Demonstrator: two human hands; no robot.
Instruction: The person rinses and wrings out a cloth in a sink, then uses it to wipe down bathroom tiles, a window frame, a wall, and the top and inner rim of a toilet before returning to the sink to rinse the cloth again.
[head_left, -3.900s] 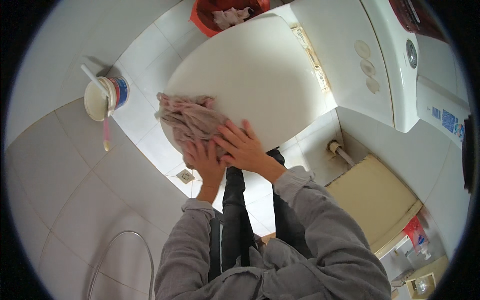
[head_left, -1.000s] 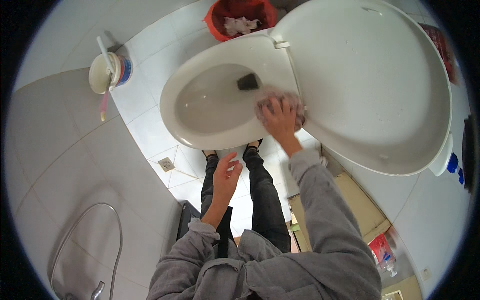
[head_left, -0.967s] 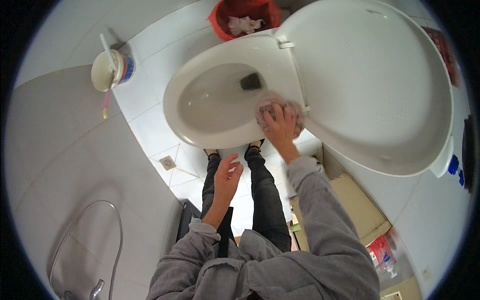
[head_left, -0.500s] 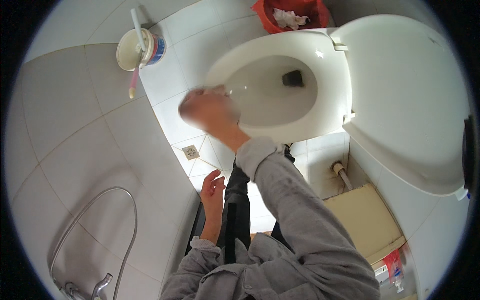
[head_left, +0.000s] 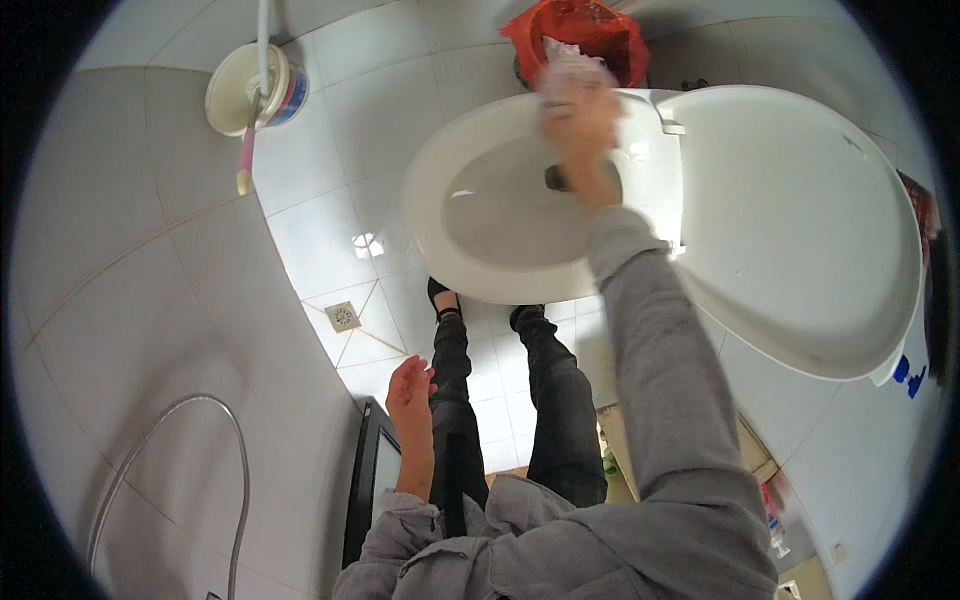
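My right hand (head_left: 582, 125) is stretched out over the far rim of the white toilet bowl (head_left: 432, 200), close to the red bin bag. It is smeared by motion, its fingers closed around what looks like a crumpled white tissue (head_left: 572, 78). The toilet's lid (head_left: 800, 230) stands raised on the right. Inside the bowl, the dark drain opening (head_left: 556, 178) partly shows beside my right wrist. My left hand (head_left: 408, 388) hangs low by my left leg, holding nothing, its fingers loosely bent and apart.
The red bag (head_left: 625, 40) lines a bin with crumpled white paper inside. A white bucket (head_left: 232, 85) with a pink-handled brush (head_left: 246, 165) stands far left. A floor drain (head_left: 342, 317) lies left of my feet. A metal shower hose (head_left: 243, 470) hangs along the left wall.
My right hand has swept from the bowl's left front rim to its far right rim, near the red bag. My left hand stays low, almost in place. The view has shifted slightly.
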